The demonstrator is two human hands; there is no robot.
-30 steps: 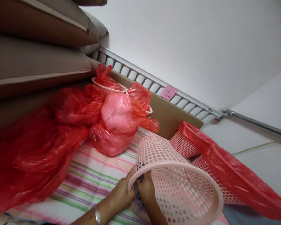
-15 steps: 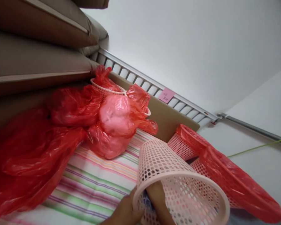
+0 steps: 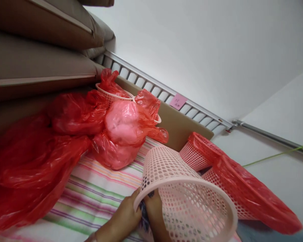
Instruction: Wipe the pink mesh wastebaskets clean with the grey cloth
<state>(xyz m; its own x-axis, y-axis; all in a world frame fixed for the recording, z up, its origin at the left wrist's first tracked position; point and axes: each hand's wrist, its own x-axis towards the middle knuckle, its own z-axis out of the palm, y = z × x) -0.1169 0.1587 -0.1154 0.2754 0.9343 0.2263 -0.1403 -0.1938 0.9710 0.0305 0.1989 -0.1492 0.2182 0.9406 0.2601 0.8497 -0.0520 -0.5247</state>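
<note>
A pale pink perforated plastic basket [image 3: 164, 164] lies tipped on the striped sheet, its mouth towards me. My left hand [image 3: 127, 210] is closed on the left side of its rim from outside. My right hand [image 3: 153, 206] reaches in through the mouth and is closed against the inner left wall, by the rim. Dark blue patterned cloth [image 3: 144, 218] shows between the two hands, bunched in my right hand. The fingertips of both hands are partly hidden by the rim and the cloth.
Red plastic bags [image 3: 40, 174] lie on the striped sheet [image 3: 98, 185] at left. A basket [image 3: 118, 97] stands behind them. Two red-bag-lined baskets [image 3: 195, 154] sit at right. Cushions [image 3: 45, 64] are stacked at upper left; a metal railing [image 3: 151, 84] with a pink note [image 3: 178, 101] runs along the wall.
My right hand has moved left and out towards the rim, bringing the dark cloth to the basket's edge beside my left hand. The basket has shifted slightly left.
</note>
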